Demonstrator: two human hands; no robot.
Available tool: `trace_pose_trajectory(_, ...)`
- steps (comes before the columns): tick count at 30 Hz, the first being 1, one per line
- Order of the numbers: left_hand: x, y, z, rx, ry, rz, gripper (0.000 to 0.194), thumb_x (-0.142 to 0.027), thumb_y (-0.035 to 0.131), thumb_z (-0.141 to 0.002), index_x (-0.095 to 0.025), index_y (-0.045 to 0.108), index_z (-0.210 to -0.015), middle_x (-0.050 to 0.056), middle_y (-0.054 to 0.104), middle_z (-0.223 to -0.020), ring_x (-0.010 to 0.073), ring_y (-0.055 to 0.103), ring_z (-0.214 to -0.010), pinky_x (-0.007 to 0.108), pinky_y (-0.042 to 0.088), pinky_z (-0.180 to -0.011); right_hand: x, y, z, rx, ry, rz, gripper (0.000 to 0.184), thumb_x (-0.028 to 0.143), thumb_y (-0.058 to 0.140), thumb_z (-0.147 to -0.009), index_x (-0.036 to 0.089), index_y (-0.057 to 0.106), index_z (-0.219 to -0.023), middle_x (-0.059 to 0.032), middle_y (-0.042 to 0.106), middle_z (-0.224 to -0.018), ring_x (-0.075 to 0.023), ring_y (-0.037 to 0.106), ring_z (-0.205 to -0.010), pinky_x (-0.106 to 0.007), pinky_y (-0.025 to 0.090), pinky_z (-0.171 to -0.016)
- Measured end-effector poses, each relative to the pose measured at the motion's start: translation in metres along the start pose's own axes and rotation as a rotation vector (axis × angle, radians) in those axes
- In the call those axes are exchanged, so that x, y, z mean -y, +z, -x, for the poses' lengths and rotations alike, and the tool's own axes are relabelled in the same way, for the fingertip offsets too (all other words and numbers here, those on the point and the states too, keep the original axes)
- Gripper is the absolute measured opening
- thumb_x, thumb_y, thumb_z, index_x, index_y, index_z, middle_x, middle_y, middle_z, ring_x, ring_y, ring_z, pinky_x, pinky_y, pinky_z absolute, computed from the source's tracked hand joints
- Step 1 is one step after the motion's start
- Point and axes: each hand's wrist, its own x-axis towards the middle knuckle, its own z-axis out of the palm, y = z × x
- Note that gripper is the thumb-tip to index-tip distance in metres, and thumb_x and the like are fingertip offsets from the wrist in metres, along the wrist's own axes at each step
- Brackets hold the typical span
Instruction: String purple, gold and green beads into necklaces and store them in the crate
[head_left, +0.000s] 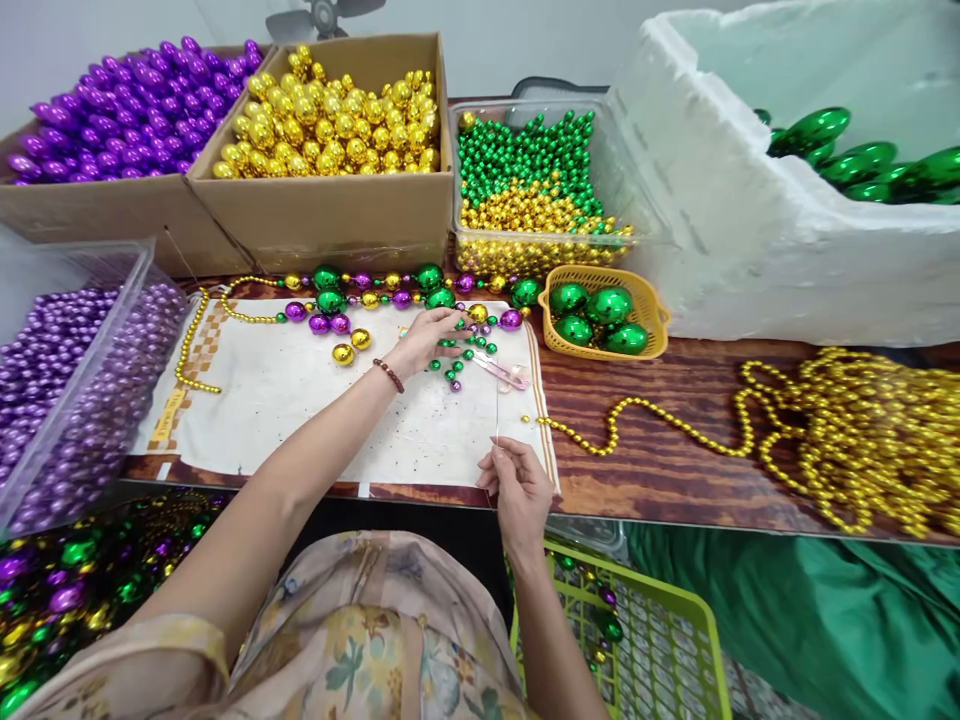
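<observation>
Head view is showing the right hand (517, 487) pinching a thin strand (496, 405) above the white cloth (300, 425). The left hand (431, 342) is spreading its fingers over small beads (457, 367). Lettering on the yellow band (168, 415) is appearing too small to read.

Surface (675, 480): dark wood grain. White cloth (300, 430), yellow basket (658, 345), gold bead strands (877, 440), foam box (720, 250), cardboard boxes (322, 220) directly on it.
</observation>
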Motion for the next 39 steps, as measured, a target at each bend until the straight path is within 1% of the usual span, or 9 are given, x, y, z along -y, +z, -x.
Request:
trace_pose_trajectory(3, 0.001, -0.004, 0.002, 0.073, -0.011, 0.159, 0.018, -0.024, 0.063, -0.098, -0.013, 0.065, -0.084, 0.012, 0.073, -0.113, 0.0186, 0.069, -0.108, 0.039, 0.059, -0.096, 0.000, 0.000, 0.000, 0.014, 0.011, 0.028, 0.031, 0.046, 0.067, -0.088, 0.016, 0.066, -0.095, 0.0019, 0.063, -0.062, -0.0102, 0.056, -0.045, -0.020, 0.041, -0.042)
trace_pose_trajectory(6, 0.000, -0.007, 0.005, 0.134, -0.041, 0.267, 0.024, -0.022, 0.056, -0.102, -0.013, 0.067, -0.082, 0.014, 0.073, -0.115, 0.0202, 0.068, -0.112, 0.045, 0.057, -0.101, -0.001, 0.000, 0.000, 0.020, 0.010, 0.046, 0.032, 0.047, 0.068, -0.088, 0.016, 0.066, -0.095, 0.0023, 0.062, -0.061, -0.0103, 0.055, -0.045, -0.021, 0.043, -0.043)
trace_pose_trajectory(8, -0.002, -0.009, 0.006, 0.136, -0.048, 0.285, 0.027, -0.021, 0.051, -0.104, -0.013, 0.069, -0.085, 0.015, 0.073, -0.117, 0.0199, 0.069, -0.111, 0.042, 0.058, -0.098, -0.001, 0.000, 0.000, 0.025, 0.006, 0.049, 0.032, 0.047, 0.067, -0.088, 0.016, 0.066, -0.095, 0.0024, 0.062, -0.061, -0.0103, 0.055, -0.045, -0.021, 0.044, -0.043)
trace_pose_trajectory(11, -0.005, -0.010, 0.006, 0.058, -0.047, 0.245, 0.023, -0.019, 0.052, -0.103, -0.014, 0.070, -0.090, 0.012, 0.073, -0.118, 0.0172, 0.072, -0.103, 0.031, 0.060, -0.088, 0.000, 0.001, -0.001, 0.032, 0.000, 0.049, 0.031, 0.046, 0.067, -0.088, 0.016, 0.066, -0.094, 0.0026, 0.061, -0.062, -0.0102, 0.055, -0.045, -0.022, 0.044, -0.043)
trace_pose_trajectory(15, -0.005, -0.005, 0.015, 0.040, -0.051, 0.219, 0.019, -0.019, 0.055, -0.102, -0.016, 0.072, -0.094, 0.007, 0.075, -0.104, 0.0109, 0.071, -0.081, 0.020, 0.056, -0.068, 0.006, 0.002, 0.001, 0.039, -0.021, 0.042, 0.027, 0.043, 0.067, -0.090, 0.016, 0.067, -0.094, 0.0024, 0.061, -0.062, -0.0104, 0.056, -0.046, -0.021, 0.044, -0.043)
trace_pose_trajectory(19, 0.002, 0.006, 0.042, 0.094, -0.093, 0.334, 0.020, -0.023, 0.055, -0.102, -0.016, 0.073, -0.096, 0.004, 0.072, -0.089, 0.0099, 0.069, -0.075, 0.021, 0.056, -0.069, 0.017, 0.003, 0.007, 0.066, -0.089, 0.087, 0.025, 0.041, 0.063, -0.094, 0.017, 0.070, -0.098, 0.0033, 0.060, -0.060, -0.0099, 0.055, -0.044, -0.022, 0.044, -0.044)
trace_pose_trajectory(25, 0.009, 0.016, 0.077, 0.023, -0.111, 0.481, 0.018, -0.024, 0.060, -0.100, -0.014, 0.070, -0.090, 0.004, 0.071, -0.083, 0.0114, 0.070, -0.074, 0.027, 0.059, -0.081, 0.028, 0.005, 0.016, 0.101, -0.176, 0.207, 0.024, 0.037, 0.061, -0.097, 0.016, 0.073, -0.100, 0.0048, 0.056, -0.055, -0.0084, 0.050, -0.041, -0.021, 0.040, -0.042)
trace_pose_trajectory(33, 0.005, 0.011, 0.082, -0.043, -0.105, 0.460, 0.017, -0.022, 0.058, -0.101, -0.015, 0.070, -0.091, 0.004, 0.072, -0.086, 0.0110, 0.070, -0.074, 0.026, 0.059, -0.076, 0.025, 0.003, 0.021, 0.095, -0.163, 0.282, 0.027, 0.039, 0.061, -0.096, 0.016, 0.075, -0.101, 0.0056, 0.051, -0.051, -0.0080, 0.043, -0.039, -0.021, 0.036, -0.040)
trace_pose_trajectory(39, 0.013, 0.008, 0.082, 0.017, -0.057, 0.397, 0.010, -0.025, 0.068, -0.094, -0.015, 0.070, -0.096, 0.005, 0.072, -0.090, 0.0126, 0.072, -0.075, 0.027, 0.061, -0.076, 0.022, 0.002, 0.020, 0.104, -0.140, 0.301, 0.029, 0.042, 0.059, -0.097, 0.017, 0.073, -0.101, 0.0065, 0.049, -0.051, -0.0077, 0.041, -0.039, -0.021, 0.033, -0.040)
